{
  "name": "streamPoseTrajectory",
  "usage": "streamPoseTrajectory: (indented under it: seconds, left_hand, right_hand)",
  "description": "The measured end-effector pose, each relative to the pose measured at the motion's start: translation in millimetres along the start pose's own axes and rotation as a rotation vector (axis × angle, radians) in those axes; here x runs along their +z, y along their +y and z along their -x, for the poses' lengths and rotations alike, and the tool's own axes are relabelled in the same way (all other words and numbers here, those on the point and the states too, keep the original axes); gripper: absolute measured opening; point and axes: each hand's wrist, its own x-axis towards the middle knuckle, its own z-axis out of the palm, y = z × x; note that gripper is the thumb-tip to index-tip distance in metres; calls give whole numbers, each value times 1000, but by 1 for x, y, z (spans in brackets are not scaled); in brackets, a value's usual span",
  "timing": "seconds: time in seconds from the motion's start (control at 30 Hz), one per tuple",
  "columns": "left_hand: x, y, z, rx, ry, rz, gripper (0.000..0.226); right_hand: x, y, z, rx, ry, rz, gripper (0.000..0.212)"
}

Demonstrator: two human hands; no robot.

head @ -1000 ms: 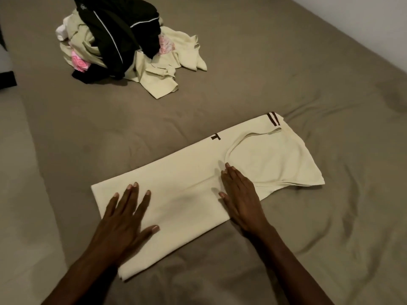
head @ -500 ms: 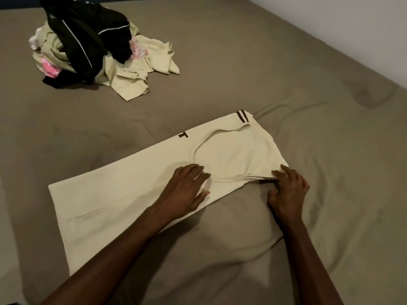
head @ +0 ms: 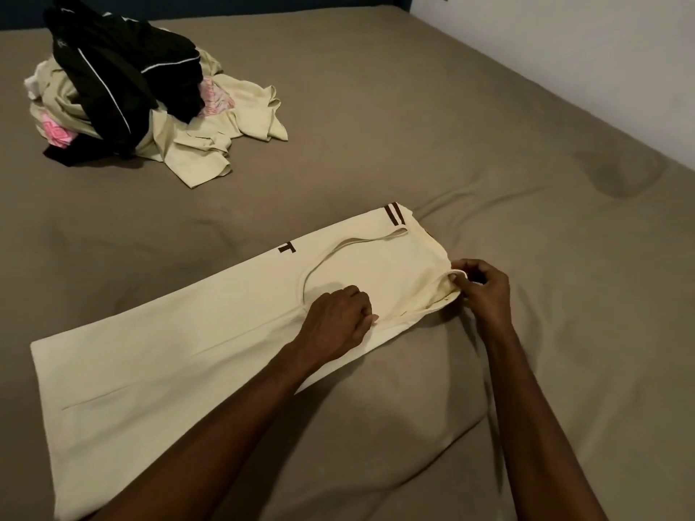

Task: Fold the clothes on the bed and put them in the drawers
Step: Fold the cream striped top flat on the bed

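Observation:
A cream shirt with dark brown stripes and a brown letter lies folded lengthwise into a long strip across the brown bed. My left hand sits on the shirt near its near edge, fingers curled and pinching the fabric just below the neckline. My right hand pinches the shirt's right end by the collar edge, lifted slightly off the sheet. A pile of unfolded clothes, black with white piping, cream and pink, lies at the far left of the bed.
A white wall runs along the bed's right side. The brown sheet is wrinkled around the shirt, with a raised bulge under it between my forearms. No drawers are in view.
Both hands left the flat pressing position and moved right. The left hand curled onto the fabric near the neckline; the right hand took hold of the shirt's right end and raised it a little.

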Motion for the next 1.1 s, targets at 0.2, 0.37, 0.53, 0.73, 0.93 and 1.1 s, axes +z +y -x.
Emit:
streamPoseTrajectory:
  seconds: [0.2, 0.37, 0.53, 0.73, 0.93, 1.1]
  left_hand:
    - [4, 12, -11, -83, -117, 62, 38]
    - [5, 14, -19, -173, -163, 132, 31]
    - [-3, 12, -27, -281, -181, 175, 33]
    - [2, 26, -26, -222, -263, -139, 59]
    - [-21, 6, -43, -166, -302, -246, 60]
    - [-17, -5, -29, -104, -316, -153, 68]
  right_hand:
    - [5, 8, -35, 304, -53, -417, 31]
    - [11, 18, -25, 101, -43, -28, 36]
    - [15, 22, -26, 16, -84, 159, 14]
    - [19, 28, -28, -35, -23, 151, 11]
    - [25, 50, -28, -53, 8, 266, 16]
    - [26, 59, -33, -73, 44, 305, 12]
